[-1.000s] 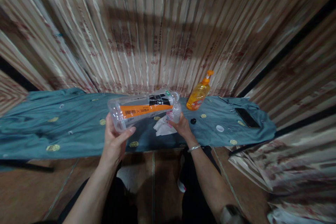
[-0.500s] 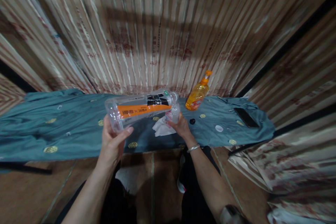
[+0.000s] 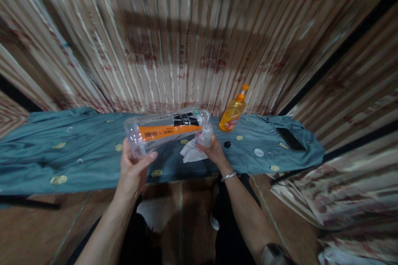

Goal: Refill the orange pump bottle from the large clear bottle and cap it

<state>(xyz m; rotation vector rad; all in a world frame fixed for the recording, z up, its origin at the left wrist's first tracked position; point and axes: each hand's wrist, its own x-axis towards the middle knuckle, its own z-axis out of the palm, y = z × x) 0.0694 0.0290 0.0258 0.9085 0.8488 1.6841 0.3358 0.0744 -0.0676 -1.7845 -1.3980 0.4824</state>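
Note:
My left hand grips the base of a large clear bottle with an orange label, held on its side with its mouth tipped to the right. That mouth sits over a small clear bottle, which my right hand holds upright just above the teal cloth. A crumpled white tissue lies on the cloth beside the small bottle.
An orange pump bottle stands at the back by the striped curtain. A black cap, a white cap and a dark phone lie on the cloth to the right. Brown tiled floor is below.
Both hands and the two bottles keep the same pose; only the view has shifted slightly.

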